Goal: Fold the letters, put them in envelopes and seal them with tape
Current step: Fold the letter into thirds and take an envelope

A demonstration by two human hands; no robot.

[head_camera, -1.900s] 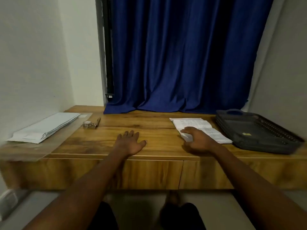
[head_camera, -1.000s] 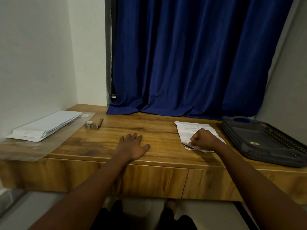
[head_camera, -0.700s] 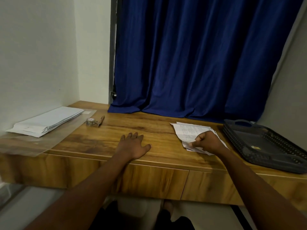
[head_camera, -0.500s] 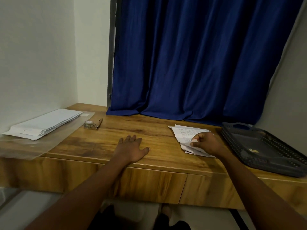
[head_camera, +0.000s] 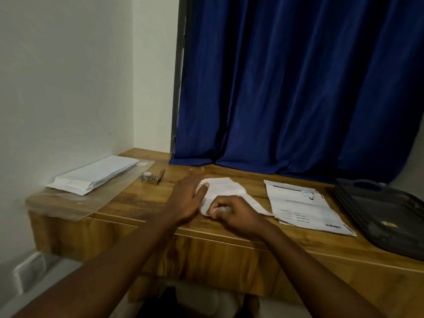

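One white letter sheet (head_camera: 226, 188) lies on the middle of the wooden desk (head_camera: 229, 228). My right hand (head_camera: 234, 212) pinches its near edge with curled fingers. My left hand (head_camera: 187, 198) has straight fingers, its thumb resting on the sheet's left edge. The rest of the printed letters (head_camera: 298, 203) lie in a pile to the right. A stack of white envelopes (head_camera: 94, 174) sits at the far left on a clear plastic sleeve (head_camera: 75, 203). A small tape roll (head_camera: 148, 176) lies beside it.
A pen (head_camera: 160, 175) lies next to the tape roll. A dark plastic tray (head_camera: 380, 212) stands at the desk's right end. A blue curtain (head_camera: 286, 88) hangs behind the desk and a white wall closes the left side.
My right hand has pulled one sheet off the pile and dragged it left to the desk's middle. My left hand moved up from the front edge to the sheet's left side.
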